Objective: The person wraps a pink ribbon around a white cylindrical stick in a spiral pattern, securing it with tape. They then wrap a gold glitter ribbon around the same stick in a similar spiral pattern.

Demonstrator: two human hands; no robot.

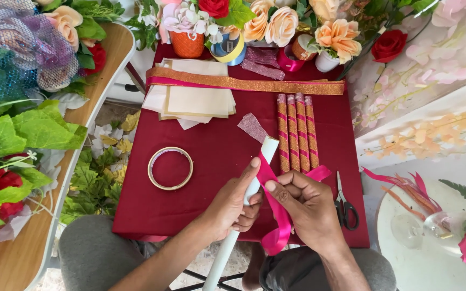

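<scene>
pink ribbon is mid-wrap around the white tube over the table's near edge; i see my left hand gripping the tube, right hand fingers pinching ribbon, which i judge needs tension next.

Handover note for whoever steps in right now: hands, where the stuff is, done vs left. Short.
Left hand: grips the white tube, thumb pinning the ribbon.
Right hand: holds the pink ribbon against the tube, mid-wrap.
On the red cloth: four wrapped sticks right of the tube, scissors by the right hand, tape ring to the left, paper sheets and glitter strips further back.
Done: four sticks wrapped.
Left: the tube, only one ribbon turn on.
</scene>
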